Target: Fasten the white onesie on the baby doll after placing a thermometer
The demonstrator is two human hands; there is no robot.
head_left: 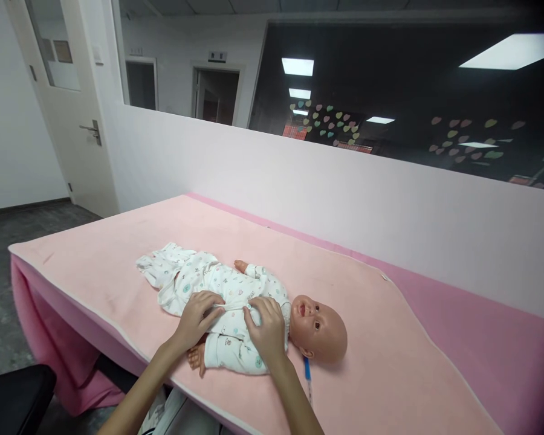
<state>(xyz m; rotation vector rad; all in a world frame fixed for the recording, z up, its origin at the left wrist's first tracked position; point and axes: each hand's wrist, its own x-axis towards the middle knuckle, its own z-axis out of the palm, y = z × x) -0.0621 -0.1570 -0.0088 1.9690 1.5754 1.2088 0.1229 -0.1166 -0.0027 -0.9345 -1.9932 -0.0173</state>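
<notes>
A baby doll (320,328) lies on its back on a pink blanket (381,362), head to the right, feet to the left. It wears a white patterned sleepsuit (194,277). My left hand (198,319) pinches the sleepsuit's front at the doll's belly. My right hand (266,330) rests on the doll's chest, fingertips gripping the fabric at the front seam beside the left hand. The doll's near hand shows under my left wrist.
The blanket covers a table (503,314) set against a low pale wall (344,193) topped by dark glass. A blue pen-like thing (307,371) lies by the doll's head. A door (68,103) stands far left, and a dark chair (13,399) is at bottom left.
</notes>
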